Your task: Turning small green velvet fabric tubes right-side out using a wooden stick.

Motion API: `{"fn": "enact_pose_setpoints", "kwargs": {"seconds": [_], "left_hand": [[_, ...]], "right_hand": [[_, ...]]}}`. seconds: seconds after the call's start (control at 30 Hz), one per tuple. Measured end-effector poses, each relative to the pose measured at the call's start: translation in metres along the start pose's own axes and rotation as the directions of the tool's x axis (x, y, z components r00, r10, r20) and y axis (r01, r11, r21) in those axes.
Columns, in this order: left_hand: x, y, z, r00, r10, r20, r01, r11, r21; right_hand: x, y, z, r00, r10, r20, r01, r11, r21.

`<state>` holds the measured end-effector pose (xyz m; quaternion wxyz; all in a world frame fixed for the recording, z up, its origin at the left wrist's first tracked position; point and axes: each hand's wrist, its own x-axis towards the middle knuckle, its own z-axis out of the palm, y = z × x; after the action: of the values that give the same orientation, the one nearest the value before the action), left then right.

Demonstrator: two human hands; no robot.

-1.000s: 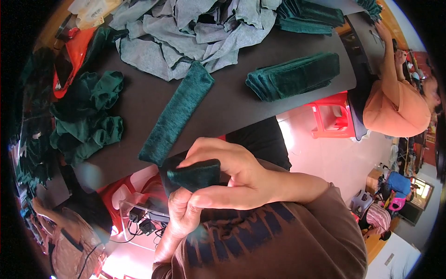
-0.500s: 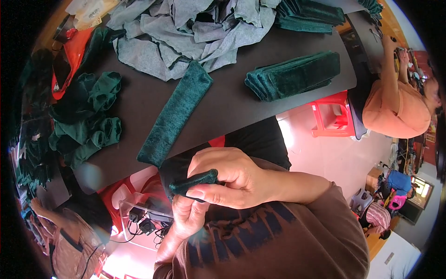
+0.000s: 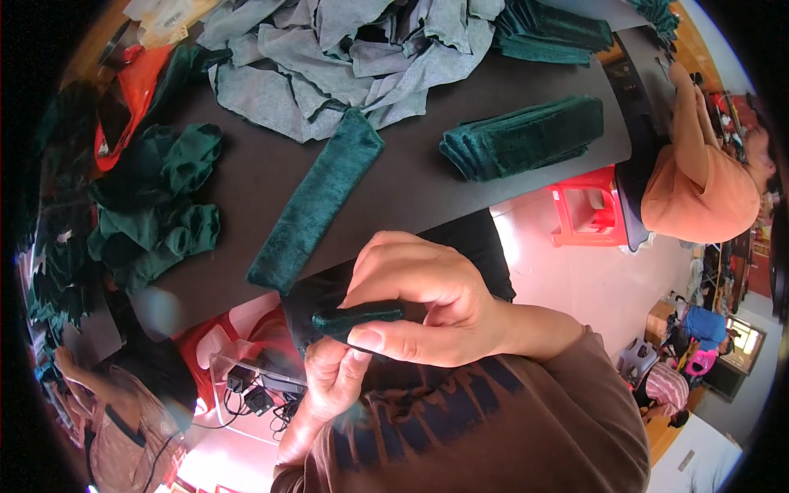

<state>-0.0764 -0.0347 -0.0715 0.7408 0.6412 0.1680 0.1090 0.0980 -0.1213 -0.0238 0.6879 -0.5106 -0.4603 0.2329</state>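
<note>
Between my two hands, just off the table's near edge, is a small piece of dark green velvet fabric (image 3: 362, 315), its edge turned toward me. My right hand (image 3: 440, 308) pinches it between thumb and fingers. From below, my left hand (image 3: 335, 374) closes thumb and finger on its lower side; part of the cloth is hidden by the hands. Ahead of them a flat green velvet strip (image 3: 316, 201) lies slanted on the table, its far end against a heap of grey fabric pieces (image 3: 308, 70). A folded stack of green velvet strips (image 3: 526, 140) lies to the right.
Crumpled green velvet (image 3: 156, 205) lies at the table's left, beside a red bag (image 3: 136, 99). Another velvet stack (image 3: 551, 33) is at the far right. A red stool (image 3: 585, 209) stands past the right edge. Co-workers sit at right (image 3: 699, 193) and lower left (image 3: 131, 419).
My right hand has shifted slightly right, its fingers more spread over the velvet piece, which now lies flatter. The left hand stays below it. The view has moved a little.
</note>
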Motion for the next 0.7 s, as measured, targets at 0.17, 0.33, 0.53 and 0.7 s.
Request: {"fn": "enact_pose_setpoints", "kwargs": {"seconds": [0.17,0.33,0.53,0.7], "left_hand": [[0.002,0.004,-0.002,0.996,0.006,0.094,-0.009,1.0,0.026],[0.005,0.003,0.004,0.992,0.123,0.033,-0.124,0.991,0.051],[0.01,0.002,0.006,0.984,0.174,0.035,-0.176,0.979,0.099],[0.006,0.001,-0.001,0.998,-0.032,0.063,0.028,0.997,0.07]], "right_hand": [[-0.003,0.0,0.006,0.999,0.05,-0.013,-0.049,0.995,0.089],[-0.007,0.003,0.012,1.0,0.003,-0.018,-0.003,1.0,-0.031],[-0.007,-0.001,0.012,0.999,0.014,-0.038,-0.016,0.998,-0.066],[-0.006,0.001,0.009,0.997,0.06,-0.043,-0.062,0.997,-0.052]]}}
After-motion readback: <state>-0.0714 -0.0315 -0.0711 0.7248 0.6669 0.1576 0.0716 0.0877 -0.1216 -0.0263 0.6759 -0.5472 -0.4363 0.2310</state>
